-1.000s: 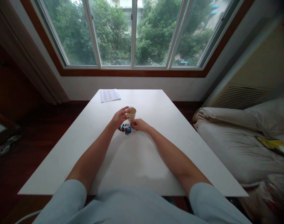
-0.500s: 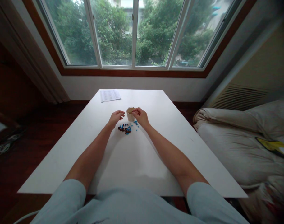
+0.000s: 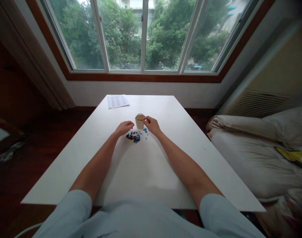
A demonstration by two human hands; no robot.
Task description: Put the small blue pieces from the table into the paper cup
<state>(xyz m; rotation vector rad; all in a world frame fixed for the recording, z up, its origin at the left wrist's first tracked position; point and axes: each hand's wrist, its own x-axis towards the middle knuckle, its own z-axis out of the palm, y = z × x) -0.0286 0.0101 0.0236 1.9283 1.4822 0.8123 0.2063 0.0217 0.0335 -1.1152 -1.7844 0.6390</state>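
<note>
A small beige bucket-like cup (image 3: 139,125) with a thin handle at its far rim stands upright on the white table. My right hand (image 3: 152,125) is at its right rim, thumb and fingers pinched together over the edge. Whatever they hold is too small to tell. Left of the cup, my left hand (image 3: 124,127) hovers with its fingers drawn together, apart from the cup; any small thing in them is hidden. In front of the cup lies a loose pile of small dark brown and blue pieces (image 3: 133,137). Several blue bits (image 3: 145,130) are scattered to its right.
Printed paper sheets (image 3: 118,101) lie at the far left corner of the white table (image 3: 146,172). A padded beige sofa (image 3: 235,155) stands along the right side. Beyond the table is a wide window (image 3: 141,39). Coiled cables (image 3: 6,155) lie on the floor at left.
My left hand has turned and lowered slightly, its fingers closing from a spread pose. My right hand stays at the cup's rim, shifted only slightly. The view has moved a little.
</note>
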